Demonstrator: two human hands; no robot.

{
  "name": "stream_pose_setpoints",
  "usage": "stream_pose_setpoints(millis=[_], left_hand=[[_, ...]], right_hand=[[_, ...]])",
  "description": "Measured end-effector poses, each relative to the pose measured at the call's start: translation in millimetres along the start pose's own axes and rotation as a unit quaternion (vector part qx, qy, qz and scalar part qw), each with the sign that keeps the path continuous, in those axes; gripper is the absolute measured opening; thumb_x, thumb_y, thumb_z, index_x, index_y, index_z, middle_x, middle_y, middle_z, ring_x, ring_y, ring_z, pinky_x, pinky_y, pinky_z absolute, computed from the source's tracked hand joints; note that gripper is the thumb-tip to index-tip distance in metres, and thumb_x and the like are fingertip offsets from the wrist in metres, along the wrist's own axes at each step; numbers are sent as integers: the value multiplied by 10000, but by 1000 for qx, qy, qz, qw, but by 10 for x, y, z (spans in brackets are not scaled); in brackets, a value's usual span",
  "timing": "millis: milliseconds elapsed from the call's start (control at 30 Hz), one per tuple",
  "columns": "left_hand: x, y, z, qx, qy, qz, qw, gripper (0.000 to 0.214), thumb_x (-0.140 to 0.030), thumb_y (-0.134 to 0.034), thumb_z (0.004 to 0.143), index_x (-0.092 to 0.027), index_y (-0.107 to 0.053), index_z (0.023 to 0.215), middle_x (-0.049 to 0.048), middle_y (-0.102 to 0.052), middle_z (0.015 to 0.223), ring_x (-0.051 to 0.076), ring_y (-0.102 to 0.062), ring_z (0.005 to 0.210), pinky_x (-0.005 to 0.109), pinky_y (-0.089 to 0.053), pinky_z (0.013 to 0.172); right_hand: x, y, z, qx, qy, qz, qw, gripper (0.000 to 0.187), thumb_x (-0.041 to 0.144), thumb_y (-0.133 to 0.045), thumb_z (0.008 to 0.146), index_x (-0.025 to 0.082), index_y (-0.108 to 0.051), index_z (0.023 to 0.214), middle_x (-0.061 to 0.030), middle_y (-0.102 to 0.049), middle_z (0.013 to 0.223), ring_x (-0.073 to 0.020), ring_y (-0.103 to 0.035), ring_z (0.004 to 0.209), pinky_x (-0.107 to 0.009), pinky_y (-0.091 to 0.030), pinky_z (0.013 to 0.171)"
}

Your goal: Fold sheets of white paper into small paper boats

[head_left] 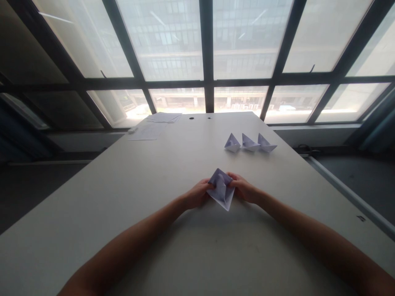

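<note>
A folded white paper boat (221, 190) is held between my two hands above the table, its pointed ends facing away from me and toward me. My left hand (199, 193) grips its left side, with the thumb on the paper. On the opposite side my right hand (242, 188) pinches the right edge, thumb in front and fingers behind. Beyond my hands, toward the right, three finished-looking paper boats stand in a row: a left one (232, 143), a middle one (250, 142) and a right one (266, 143).
The white table (138, 176) stretches away to large framed windows (175, 41). Loose paper sheets (148, 131) lie at its far left. Near the far edge is a round dark hole (191, 118). A dark mark (361, 218) shows by the right edge.
</note>
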State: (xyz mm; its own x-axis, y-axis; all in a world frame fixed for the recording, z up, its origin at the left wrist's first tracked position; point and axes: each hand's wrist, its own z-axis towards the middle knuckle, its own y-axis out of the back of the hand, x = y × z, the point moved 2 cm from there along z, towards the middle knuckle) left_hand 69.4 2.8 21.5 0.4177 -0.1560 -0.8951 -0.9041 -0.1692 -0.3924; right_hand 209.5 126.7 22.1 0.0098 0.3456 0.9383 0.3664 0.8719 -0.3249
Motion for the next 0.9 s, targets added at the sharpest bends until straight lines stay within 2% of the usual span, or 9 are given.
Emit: stream_pose_setpoints(millis=[200, 367, 500, 633, 767, 900], left_hand=[[-43, -39, -40, 31, -10, 6, 999, 329, -154, -658, 652, -149, -691, 980, 56, -672, 875, 186, -595, 774, 273, -449, 719], [10, 29, -5, -1, -2, 12, 1000, 261, -158, -652, 636, -144, -693, 894, 49, -661, 801, 174, -572, 703, 262, -433, 645], [45, 54, 24, -9, -4, 11, 1000, 213, -166, -665, 632, -148, -679, 844, 49, -665, 791, 185, -582, 718, 264, -439, 650], [27, 24, 29, -13, -15, 18, 1000, 250, -210, -696, 643, -134, -679, 880, 59, -668, 816, 192, -598, 755, 267, -448, 684], [-18, -16, 19, -19, -39, 56, 997, 296, -285, -721, 700, -128, -682, 949, 65, -682, 869, 192, -620, 786, 278, -460, 728], [-71, 22, 5, -55, -62, 138, 987, 288, -247, -723, 686, -137, -688, 950, 57, -696, 877, 196, -635, 792, 281, -471, 713]], right_hand=[[50, -41, -26, -9, -7, -5, 1000, 362, 155, -594, 575, 199, -601, 935, -6, -631, 796, -166, -555, 703, -253, -434, 649], [52, -43, -34, 20, -2, -25, 999, 410, 152, -582, 567, 194, -650, 970, -19, -653, 837, -174, -569, 743, -247, -438, 670], [39, -48, -39, 42, -17, -22, 999, 302, 186, -589, 622, 174, -677, 910, -29, -658, 800, -180, -577, 741, -256, -446, 690], [33, -54, -31, 23, -27, -22, 999, 223, 225, -615, 648, 172, -673, 856, -41, -671, 785, -194, -592, 735, -273, -462, 691], [-5, -41, 10, -9, -26, -9, 1000, 211, 253, -647, 678, 168, -662, 870, -36, -669, 776, -182, -598, 707, -271, -470, 672], [-40, -29, 54, -9, -18, -14, 1000, 227, 292, -662, 731, 172, -655, 924, -24, -669, 802, -169, -612, 709, -275, -497, 665]])
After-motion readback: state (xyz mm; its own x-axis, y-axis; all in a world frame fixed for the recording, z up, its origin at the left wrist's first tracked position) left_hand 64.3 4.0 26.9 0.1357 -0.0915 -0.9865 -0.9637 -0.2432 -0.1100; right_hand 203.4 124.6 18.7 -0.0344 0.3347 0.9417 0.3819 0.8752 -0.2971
